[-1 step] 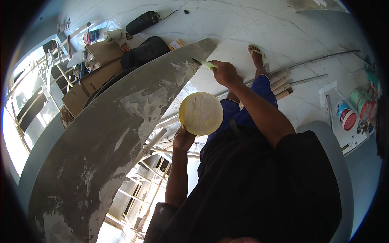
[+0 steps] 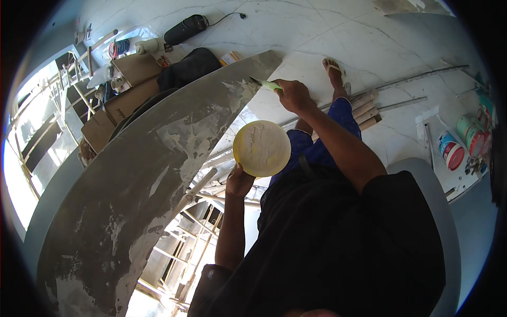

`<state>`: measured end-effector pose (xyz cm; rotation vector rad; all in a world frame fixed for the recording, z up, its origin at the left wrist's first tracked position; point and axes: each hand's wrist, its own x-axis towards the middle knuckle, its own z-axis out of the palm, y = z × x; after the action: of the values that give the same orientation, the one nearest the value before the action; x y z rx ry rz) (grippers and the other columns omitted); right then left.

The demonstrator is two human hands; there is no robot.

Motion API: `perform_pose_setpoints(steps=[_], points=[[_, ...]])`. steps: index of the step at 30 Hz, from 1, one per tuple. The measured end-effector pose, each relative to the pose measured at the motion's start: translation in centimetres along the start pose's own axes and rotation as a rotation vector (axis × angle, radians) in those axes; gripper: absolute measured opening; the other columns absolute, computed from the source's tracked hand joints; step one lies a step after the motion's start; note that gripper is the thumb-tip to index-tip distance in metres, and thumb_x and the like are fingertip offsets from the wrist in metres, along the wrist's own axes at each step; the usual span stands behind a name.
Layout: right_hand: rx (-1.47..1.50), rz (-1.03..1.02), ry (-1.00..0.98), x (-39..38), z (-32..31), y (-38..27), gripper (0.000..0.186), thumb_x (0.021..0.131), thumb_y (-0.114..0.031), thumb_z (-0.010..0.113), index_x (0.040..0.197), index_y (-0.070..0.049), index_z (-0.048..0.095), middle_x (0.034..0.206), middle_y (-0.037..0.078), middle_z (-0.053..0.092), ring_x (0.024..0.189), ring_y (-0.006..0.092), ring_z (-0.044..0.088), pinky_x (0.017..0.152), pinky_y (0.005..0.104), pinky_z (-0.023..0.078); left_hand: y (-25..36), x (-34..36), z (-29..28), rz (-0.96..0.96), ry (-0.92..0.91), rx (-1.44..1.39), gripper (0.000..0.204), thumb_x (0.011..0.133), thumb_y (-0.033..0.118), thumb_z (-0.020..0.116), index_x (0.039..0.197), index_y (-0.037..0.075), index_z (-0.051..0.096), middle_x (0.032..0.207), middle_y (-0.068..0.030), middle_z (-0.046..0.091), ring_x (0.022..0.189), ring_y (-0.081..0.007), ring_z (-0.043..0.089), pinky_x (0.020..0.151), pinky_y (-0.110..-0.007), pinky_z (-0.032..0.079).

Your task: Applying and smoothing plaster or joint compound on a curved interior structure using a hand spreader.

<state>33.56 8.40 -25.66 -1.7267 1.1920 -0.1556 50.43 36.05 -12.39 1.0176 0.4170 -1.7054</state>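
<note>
My left hand [image 2: 240, 182] grips a round yellow dish [image 2: 261, 149] by its lower-left edge; a pale, creamy compound lies in it. My right hand [image 2: 294, 96] is closed on the green handle of a putty knife [image 2: 266, 83], whose blade is at the surface of a curved grey ledge [image 2: 116, 195], near its far end. Whether the blade touches it is hard to tell. Rough whitish patches mark the ledge, mostly along its inner edge.
Beyond the ledge lie cardboard boxes [image 2: 119, 111], dark cloth [image 2: 187, 68] and a black bag [image 2: 185, 30]. Long strips and boards [image 2: 364, 111] lie on the marble-tiled floor [image 2: 296, 31] by my feet, paint buckets [image 2: 467, 132] stand at the right, and bamboo scaffolding [image 2: 185, 232] shows below.
</note>
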Motion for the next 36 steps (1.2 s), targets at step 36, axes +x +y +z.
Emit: perform_pose_setpoints(steps=[36], points=[[1.455,0.933,0.336,0.8,12.5,13.5,0.033,0.098,-0.007,0.067,0.13,-0.005,0.059,0.123,0.01,0.065,0.112,0.0266,0.066,0.094,0.0438,0.057,0.8,-1.5,-1.5,0.02,-0.007,0.04,0.069,0.102,0.037,0.061,0.159,0.011,0.033,0.161,-0.0114,0.038,0.15,-0.032,0.033,0.124,-0.054,0.024]])
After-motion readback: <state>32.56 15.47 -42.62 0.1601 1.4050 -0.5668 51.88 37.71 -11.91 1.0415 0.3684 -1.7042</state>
